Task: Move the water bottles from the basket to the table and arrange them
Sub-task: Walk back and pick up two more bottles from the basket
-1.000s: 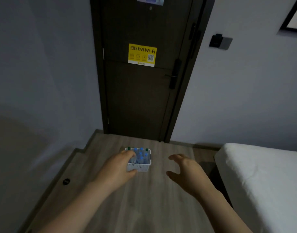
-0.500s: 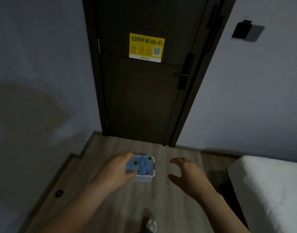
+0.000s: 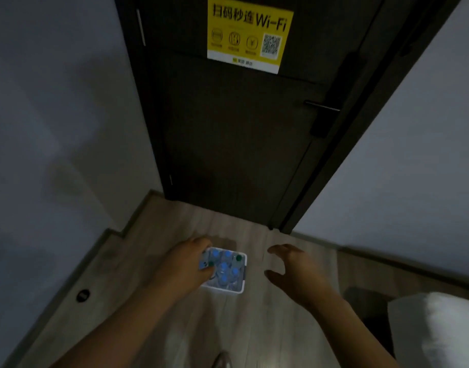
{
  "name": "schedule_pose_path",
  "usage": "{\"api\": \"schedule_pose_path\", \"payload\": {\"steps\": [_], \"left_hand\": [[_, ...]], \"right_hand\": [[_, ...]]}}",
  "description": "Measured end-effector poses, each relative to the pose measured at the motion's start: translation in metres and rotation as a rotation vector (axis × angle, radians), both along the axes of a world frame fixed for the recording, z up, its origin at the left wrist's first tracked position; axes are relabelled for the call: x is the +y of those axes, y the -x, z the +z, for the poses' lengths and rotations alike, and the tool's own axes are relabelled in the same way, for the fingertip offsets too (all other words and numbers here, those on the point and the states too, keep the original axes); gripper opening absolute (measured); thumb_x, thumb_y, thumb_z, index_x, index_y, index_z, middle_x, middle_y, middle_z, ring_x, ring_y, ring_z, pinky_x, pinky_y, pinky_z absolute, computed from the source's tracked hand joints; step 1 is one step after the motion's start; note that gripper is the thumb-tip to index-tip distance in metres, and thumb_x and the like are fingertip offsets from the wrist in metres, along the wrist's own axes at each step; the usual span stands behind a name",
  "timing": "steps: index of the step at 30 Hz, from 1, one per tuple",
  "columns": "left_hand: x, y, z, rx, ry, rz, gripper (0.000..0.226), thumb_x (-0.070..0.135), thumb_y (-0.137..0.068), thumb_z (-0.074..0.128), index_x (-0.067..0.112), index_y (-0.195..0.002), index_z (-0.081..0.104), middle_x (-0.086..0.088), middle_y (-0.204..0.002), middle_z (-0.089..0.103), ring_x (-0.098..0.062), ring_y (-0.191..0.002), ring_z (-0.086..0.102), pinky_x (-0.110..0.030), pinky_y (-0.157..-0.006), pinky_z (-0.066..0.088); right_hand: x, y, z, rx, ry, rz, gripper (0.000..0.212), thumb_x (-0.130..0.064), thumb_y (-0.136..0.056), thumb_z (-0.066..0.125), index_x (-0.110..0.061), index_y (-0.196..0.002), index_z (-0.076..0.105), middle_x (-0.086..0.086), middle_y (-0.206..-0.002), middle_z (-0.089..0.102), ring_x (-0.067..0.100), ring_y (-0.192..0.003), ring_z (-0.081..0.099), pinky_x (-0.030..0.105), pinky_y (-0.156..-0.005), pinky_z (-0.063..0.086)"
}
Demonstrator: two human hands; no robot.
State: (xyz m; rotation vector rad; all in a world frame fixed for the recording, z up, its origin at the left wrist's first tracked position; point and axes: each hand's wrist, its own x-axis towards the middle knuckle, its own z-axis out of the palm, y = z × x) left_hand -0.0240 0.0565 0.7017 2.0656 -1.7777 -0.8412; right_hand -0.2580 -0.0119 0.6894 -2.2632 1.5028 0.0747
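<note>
The water bottles (image 3: 224, 266) stand upright and packed together in a small white basket (image 3: 244, 273), most with blue caps and a couple with green ones (the picture is dim and a little blurred, so an exact count is out of reach). The basket sits on the pale wood-look floor (image 3: 254, 328), just on the near side of a dark door (image 3: 241, 142). The left hand (image 3: 185, 264) lies across the basket's left edge in the view, its fingers curved over the far-left corner and its thumb by the near bottles; whether it grips the rim or a bottle, or only hangs in front of them, I cannot tell. The right hand (image 3: 297, 274) is apart from the basket on its right, fingers spread wide and bent like a claw, holding nothing. On the door are a yellow Wi-Fi sticker (image 3: 250, 33) with a QR code and, to the right, a dark lever handle (image 3: 322, 106). A small round dark fitting (image 3: 82, 295) lies in the floor at left. A white bed corner (image 3: 440, 330) shows at near right, and a shoe tip (image 3: 222, 361) at the near edge.
</note>
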Motion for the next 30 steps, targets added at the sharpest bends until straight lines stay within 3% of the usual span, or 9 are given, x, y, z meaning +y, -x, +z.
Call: {"api": "schedule_pose_path", "payload": {"steps": [9,13,21,30], "left_hand": [[-0.07,-0.015,-0.058,-0.047,-0.119,0.01,0.04,0.028,-0.087,0.063,0.013,-0.123,0.053,-0.003,-0.125,0.058,-0.015,-0.112,0.056,-0.019,-0.091,0.041],[-0.097,-0.023,-0.108,-0.075,-0.137,0.003,0.046,0.033,-0.087,0.063,0.017,-0.129,0.05,0.001,-0.128,0.058,-0.013,-0.115,0.055,-0.017,-0.095,0.039],[-0.154,-0.044,-0.266,-0.103,-0.182,-0.065,0.04,0.036,-0.085,0.064,0.018,-0.119,0.054,0.0,-0.122,0.062,-0.014,-0.109,0.058,-0.022,-0.09,0.046],[-0.185,-0.064,-0.474,-0.161,-0.196,-0.157,0.044,0.04,-0.086,0.062,0.023,-0.124,0.049,0.002,-0.126,0.058,-0.013,-0.111,0.055,-0.025,-0.092,0.048]], "right_hand": [[-0.072,-0.01,-0.059,-0.004,-0.146,0.042,0.051,-0.04,-0.089,0.061,-0.027,-0.136,0.047,-0.006,-0.134,0.054,0.007,-0.116,0.052,0.011,-0.088,0.034],[-0.095,-0.015,-0.097,0.0,-0.184,0.032,0.047,-0.039,-0.091,0.059,-0.026,-0.135,0.048,-0.004,-0.132,0.056,0.009,-0.114,0.054,0.016,-0.091,0.04],[-0.142,-0.034,-0.24,0.04,-0.21,-0.009,0.047,-0.037,-0.092,0.058,-0.024,-0.135,0.048,-0.003,-0.129,0.057,0.01,-0.112,0.055,0.02,-0.093,0.043],[-0.176,-0.05,-0.439,0.095,-0.214,-0.04,0.05,-0.037,-0.091,0.059,-0.023,-0.137,0.046,-0.003,-0.133,0.054,0.011,-0.114,0.053,0.021,-0.093,0.043]]}}
